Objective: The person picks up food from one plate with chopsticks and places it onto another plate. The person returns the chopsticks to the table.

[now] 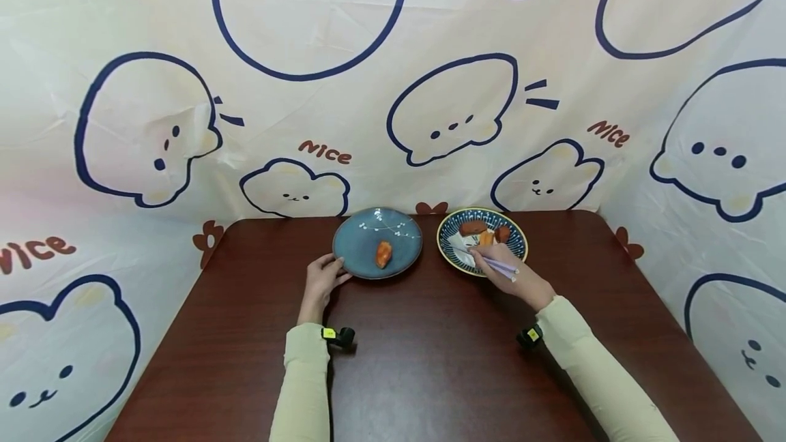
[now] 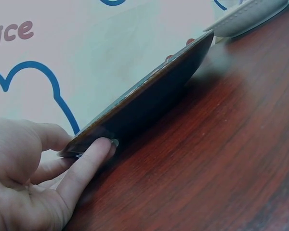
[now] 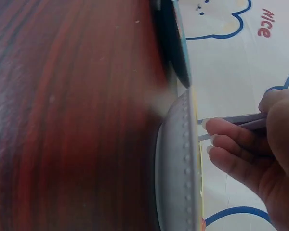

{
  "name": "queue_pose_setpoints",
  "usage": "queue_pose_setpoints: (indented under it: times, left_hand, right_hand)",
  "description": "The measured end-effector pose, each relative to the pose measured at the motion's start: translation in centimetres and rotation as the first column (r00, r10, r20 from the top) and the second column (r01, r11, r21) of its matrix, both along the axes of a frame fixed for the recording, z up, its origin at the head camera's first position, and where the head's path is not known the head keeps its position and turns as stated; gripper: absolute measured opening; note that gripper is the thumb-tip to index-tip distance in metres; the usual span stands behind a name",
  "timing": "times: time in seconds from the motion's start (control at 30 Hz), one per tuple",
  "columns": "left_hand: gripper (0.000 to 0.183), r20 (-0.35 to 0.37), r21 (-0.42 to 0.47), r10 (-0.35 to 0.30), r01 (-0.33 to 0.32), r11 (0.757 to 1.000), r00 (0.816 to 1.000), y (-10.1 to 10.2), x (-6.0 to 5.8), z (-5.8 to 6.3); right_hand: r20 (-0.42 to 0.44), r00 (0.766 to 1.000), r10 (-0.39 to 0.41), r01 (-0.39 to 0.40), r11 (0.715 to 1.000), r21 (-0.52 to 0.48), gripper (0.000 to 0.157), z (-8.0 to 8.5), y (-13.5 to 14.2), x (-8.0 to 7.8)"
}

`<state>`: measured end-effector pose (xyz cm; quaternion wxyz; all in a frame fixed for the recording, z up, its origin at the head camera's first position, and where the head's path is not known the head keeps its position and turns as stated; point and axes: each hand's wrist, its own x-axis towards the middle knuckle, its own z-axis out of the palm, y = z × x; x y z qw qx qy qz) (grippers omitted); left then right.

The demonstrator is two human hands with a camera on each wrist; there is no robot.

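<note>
At the left edge of a blue plate [image 1: 359, 251] with white blossom sprigs, my left hand [image 1: 322, 282] grips the rim. The left wrist view shows fingertips at the plate's edge [image 2: 135, 94], one finger under it. A small orange-brown food piece [image 1: 383, 254] lies on this plate. My right hand [image 1: 516, 270] holds a pair of pale purple chopsticks [image 1: 502, 268] over a blue-and-white patterned dish [image 1: 523, 241] with a yellow rim. Their tips point into the dish, where several brown and orange food pieces [image 1: 473, 227] lie. In the right wrist view, the dish's side [image 3: 176, 163] hides the tips.
Both dishes stand side by side near the far edge of a dark reddish-brown table [image 1: 424, 367]. Behind them hangs a pale cloth [image 1: 368, 114] printed with cartoon bears, which also lines both sides. Each wrist wears a small black camera [image 1: 339, 337].
</note>
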<state>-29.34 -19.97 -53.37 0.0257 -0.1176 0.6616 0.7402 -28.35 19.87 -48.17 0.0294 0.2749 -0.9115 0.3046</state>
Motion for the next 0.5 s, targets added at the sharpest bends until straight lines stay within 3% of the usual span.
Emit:
queue_pose_setpoints:
  times: [0.23,0.5]
  left_hand:
    - [0.046,-0.001,-0.009,0.016,-0.016,1.0,1.0,0.0,-0.3,-0.5]
    - [0.047,-0.001,-0.001,0.01,-0.01,1.0,1.0,0.0,-0.2,-0.5]
  right_hand:
    - [-0.22,0.973,0.069,-0.02,0.976,0.216,0.023,-0.6,-0.1,0.3]
    - [-0.263,0.96,0.091,-0.016,0.961,0.276,0.025,-1.2,0.2,0.1]
